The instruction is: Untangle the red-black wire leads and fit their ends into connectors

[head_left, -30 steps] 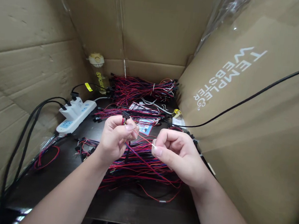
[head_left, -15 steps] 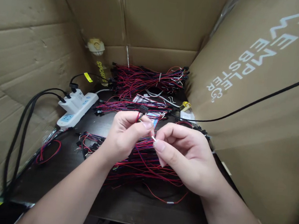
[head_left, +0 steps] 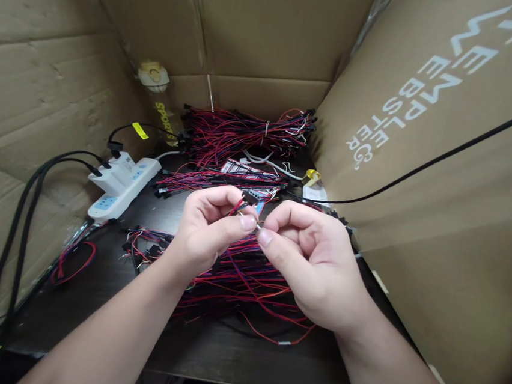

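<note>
Between thumb and forefinger, my left hand (head_left: 214,227) pinches a wire harness whose black connector (head_left: 252,197) sticks up beyond the fingers, with red wires by it. My right hand (head_left: 311,251) is closed, its thumb and forefinger pinching the tip of a thin wire (head_left: 259,225) beside the left thumb. The two hands nearly touch. Most of the wire is hidden by the fingers. Below the hands lies a spread of red and purple wires (head_left: 245,299), with black connectors (head_left: 153,251) at its left end.
A tied wire bundle (head_left: 243,133) lies at the back, a smaller bundle (head_left: 212,180) before it. At left stands a white power strip (head_left: 123,188) with black cables. Cardboard walls (head_left: 271,30) enclose the table (head_left: 103,322). A black cable (head_left: 421,166) crosses on the right.
My hands have drawn closer together. The connector in my left hand has turned so its slotted face shows more, and less of the wire's white tip is visible. The whole view has shifted slightly.
</note>
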Available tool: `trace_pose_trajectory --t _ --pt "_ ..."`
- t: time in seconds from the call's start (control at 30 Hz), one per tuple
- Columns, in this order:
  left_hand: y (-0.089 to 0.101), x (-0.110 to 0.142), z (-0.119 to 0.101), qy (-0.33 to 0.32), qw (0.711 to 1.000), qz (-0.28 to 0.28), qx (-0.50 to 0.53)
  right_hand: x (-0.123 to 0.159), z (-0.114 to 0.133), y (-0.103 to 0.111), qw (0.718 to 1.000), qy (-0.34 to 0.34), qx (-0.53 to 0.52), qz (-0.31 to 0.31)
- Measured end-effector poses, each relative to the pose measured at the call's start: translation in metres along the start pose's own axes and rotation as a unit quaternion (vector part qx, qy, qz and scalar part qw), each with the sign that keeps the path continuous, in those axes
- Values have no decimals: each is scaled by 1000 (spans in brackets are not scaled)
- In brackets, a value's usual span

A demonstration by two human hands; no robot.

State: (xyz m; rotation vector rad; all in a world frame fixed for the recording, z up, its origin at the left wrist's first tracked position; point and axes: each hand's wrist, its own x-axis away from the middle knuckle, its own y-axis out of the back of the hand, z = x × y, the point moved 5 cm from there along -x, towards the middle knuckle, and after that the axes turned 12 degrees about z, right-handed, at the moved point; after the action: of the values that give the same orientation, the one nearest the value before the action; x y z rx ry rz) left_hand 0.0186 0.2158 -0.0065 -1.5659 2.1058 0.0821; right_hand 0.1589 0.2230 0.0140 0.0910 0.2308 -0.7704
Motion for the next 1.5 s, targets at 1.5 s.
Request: trace_pose_trajectory --t 1.5 --pt "4 1 6 65 995 73 -18 15 20 4 882 177 422 -109"
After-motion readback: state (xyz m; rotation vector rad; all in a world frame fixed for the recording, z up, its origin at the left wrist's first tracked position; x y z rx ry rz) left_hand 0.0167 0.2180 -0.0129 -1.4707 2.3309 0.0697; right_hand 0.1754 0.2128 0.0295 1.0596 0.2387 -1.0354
